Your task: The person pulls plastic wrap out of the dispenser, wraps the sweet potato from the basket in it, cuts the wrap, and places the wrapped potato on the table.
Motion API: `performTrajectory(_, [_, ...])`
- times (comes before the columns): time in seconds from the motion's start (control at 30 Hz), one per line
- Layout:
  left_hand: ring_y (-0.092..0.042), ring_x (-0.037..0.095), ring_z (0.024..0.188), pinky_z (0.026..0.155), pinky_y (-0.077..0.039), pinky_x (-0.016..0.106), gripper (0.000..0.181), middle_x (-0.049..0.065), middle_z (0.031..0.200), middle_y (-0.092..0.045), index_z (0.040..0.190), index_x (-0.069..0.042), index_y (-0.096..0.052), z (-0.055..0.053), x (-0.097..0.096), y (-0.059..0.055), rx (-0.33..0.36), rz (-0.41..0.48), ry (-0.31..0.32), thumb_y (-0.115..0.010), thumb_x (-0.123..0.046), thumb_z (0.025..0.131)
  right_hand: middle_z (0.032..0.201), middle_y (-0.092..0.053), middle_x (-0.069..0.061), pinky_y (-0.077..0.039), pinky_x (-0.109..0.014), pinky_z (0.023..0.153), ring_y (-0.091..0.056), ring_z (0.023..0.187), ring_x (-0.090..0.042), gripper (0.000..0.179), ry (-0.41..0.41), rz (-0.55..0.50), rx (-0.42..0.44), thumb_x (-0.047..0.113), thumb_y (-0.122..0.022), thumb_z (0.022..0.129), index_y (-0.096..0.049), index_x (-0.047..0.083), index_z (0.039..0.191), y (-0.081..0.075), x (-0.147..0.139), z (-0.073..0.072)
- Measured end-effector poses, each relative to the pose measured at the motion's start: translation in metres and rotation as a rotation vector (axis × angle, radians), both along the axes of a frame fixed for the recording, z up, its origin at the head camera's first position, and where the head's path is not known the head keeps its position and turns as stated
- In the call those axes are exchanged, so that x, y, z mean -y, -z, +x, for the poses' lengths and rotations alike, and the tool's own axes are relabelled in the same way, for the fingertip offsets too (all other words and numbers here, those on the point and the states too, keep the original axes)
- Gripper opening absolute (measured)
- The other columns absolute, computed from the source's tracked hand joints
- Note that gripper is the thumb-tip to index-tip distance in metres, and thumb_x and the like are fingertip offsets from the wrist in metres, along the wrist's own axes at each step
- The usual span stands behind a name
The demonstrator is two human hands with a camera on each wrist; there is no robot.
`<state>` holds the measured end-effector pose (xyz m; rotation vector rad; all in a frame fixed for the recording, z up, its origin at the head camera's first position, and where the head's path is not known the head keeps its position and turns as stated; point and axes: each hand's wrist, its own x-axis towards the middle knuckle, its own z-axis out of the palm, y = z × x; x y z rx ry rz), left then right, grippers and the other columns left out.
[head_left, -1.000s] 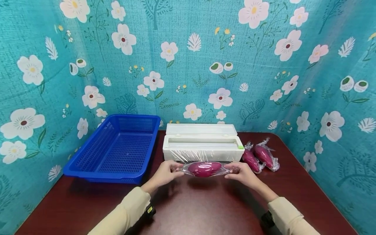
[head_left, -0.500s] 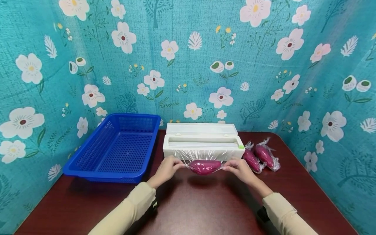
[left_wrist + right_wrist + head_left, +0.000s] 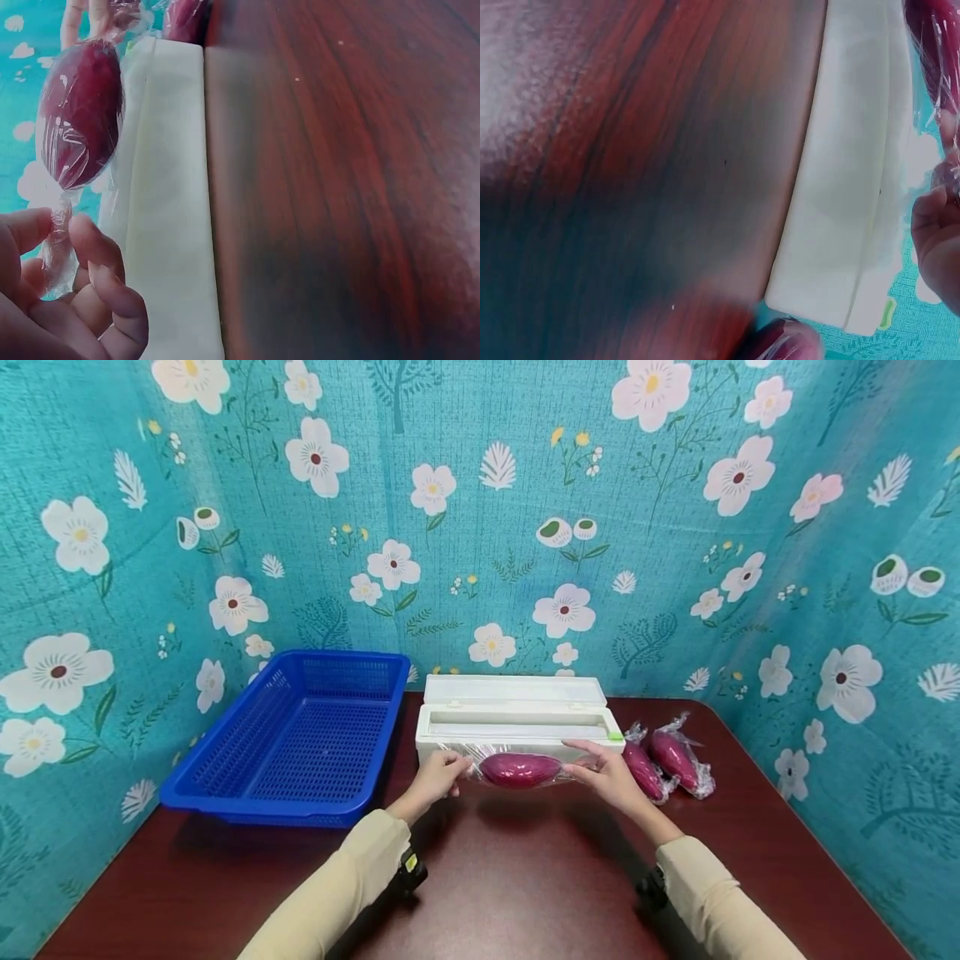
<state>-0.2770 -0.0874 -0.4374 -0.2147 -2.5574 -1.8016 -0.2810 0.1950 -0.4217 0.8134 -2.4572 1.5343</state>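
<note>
A purple-red sweet potato (image 3: 521, 770) hangs above the table in front of a white cling film box, wrapped in clear cling film (image 3: 58, 259) twisted at its ends. My left hand (image 3: 437, 779) pinches the twisted left end between thumb and finger, plain in the left wrist view. At the other end, my right hand (image 3: 611, 781) pinches the film, its index finger stretched out toward the box. The right wrist view catches only part of that right hand (image 3: 939, 236) at its edge. Shiny film overlaps the front of the box (image 3: 525, 743).
The box's lid (image 3: 516, 690) is raised, with a film roll (image 3: 517, 730) inside. Two more wrapped sweet potatoes (image 3: 677, 758) lie to its right. A blue plastic basket (image 3: 273, 810) stands at the left on the dark red table (image 3: 517, 877), before a flowered curtain (image 3: 480, 543).
The sweet potato has risen slightly and turned between my hands. Its film ends have gone from loose to gathered and twisted. The right index finger has stretched out.
</note>
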Motion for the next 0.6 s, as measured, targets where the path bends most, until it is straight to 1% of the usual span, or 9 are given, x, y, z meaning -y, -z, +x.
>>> performTrajectory(0.07, [-0.042, 0.007, 0.036, 0.036, -0.030, 0.018, 0.029, 0.014, 0.060, -0.052, 0.067, 0.003, -0.057, -0.003, -0.001, 0.001, 0.044, 0.014, -0.023, -0.054, -0.016, 0.088, 0.090, -0.064, -0.021, -0.045, -0.023, 0.055, -0.057, 0.067, -0.019, 0.027, -0.038, 0.021, -0.022, -0.001, -0.059, 0.083, -0.059, -0.009, 0.109, 0.008, -0.001, -0.008])
performTrajectory(0.1, [-0.041, 0.007, 0.036, 0.036, -0.030, 0.018, 0.029, 0.012, 0.060, -0.052, 0.067, 0.003, -0.057, -0.004, -0.002, 0.001, 0.060, 0.016, -0.033, -0.054, -0.016, 0.088, 0.093, -0.064, -0.020, -0.046, -0.023, 0.057, -0.057, 0.070, -0.018, 0.026, -0.058, 0.033, -0.029, 0.000, -0.058, 0.084, -0.060, -0.008, 0.109, 0.012, -0.002, -0.012])
performTrajectory(0.2, [-0.040, 0.007, 0.036, 0.036, -0.030, 0.017, 0.028, 0.010, 0.060, -0.052, 0.067, 0.003, -0.058, -0.006, -0.003, 0.003, 0.063, 0.008, -0.045, -0.054, -0.015, 0.088, 0.096, -0.064, -0.018, -0.044, -0.022, 0.063, -0.056, 0.077, -0.021, 0.021, -0.083, 0.086, -0.016, -0.002, -0.055, 0.086, -0.063, -0.007, 0.104, 0.014, -0.001, -0.015])
performTrajectory(0.33, [-0.039, 0.008, 0.036, 0.036, -0.030, 0.018, 0.029, 0.007, 0.057, -0.050, 0.065, 0.003, -0.059, -0.010, -0.004, 0.006, 0.054, -0.019, -0.044, -0.054, -0.014, 0.088, 0.096, -0.064, -0.017, -0.043, -0.023, 0.061, -0.054, 0.076, -0.023, 0.020, -0.068, 0.147, 0.021, -0.003, -0.054, 0.086, -0.064, -0.005, 0.103, 0.018, 0.000, -0.021])
performTrajectory(0.4, [-0.038, 0.008, 0.036, 0.037, -0.031, 0.018, 0.029, 0.004, 0.055, -0.048, 0.064, 0.004, -0.059, -0.013, -0.004, 0.007, 0.055, -0.051, -0.042, -0.054, -0.013, 0.088, 0.095, -0.065, -0.015, -0.043, -0.022, 0.060, -0.053, 0.074, -0.018, 0.019, -0.076, 0.168, 0.007, -0.002, -0.055, 0.086, -0.065, -0.004, 0.102, 0.026, -0.002, -0.030])
performTrajectory(0.53, [-0.038, 0.007, 0.036, 0.037, -0.033, 0.018, 0.029, 0.001, 0.053, -0.047, 0.064, 0.005, -0.061, -0.016, -0.006, 0.011, 0.056, -0.122, -0.044, -0.055, -0.013, 0.087, 0.088, -0.065, -0.018, -0.046, -0.023, 0.057, -0.056, 0.070, -0.017, 0.017, -0.093, 0.170, -0.008, -0.008, -0.055, 0.083, -0.065, -0.010, 0.097, 0.029, 0.001, -0.033])
performTrajectory(0.6, [-0.038, 0.007, 0.035, 0.036, -0.033, 0.018, 0.028, 0.002, 0.052, -0.048, 0.066, 0.006, -0.063, -0.016, -0.005, 0.013, 0.061, -0.146, -0.043, -0.056, -0.012, 0.086, 0.084, -0.064, -0.021, -0.047, -0.023, 0.056, -0.057, 0.068, -0.016, 0.015, -0.104, 0.159, -0.010, -0.012, -0.055, 0.081, -0.063, -0.014, 0.093, 0.026, 0.003, -0.031])
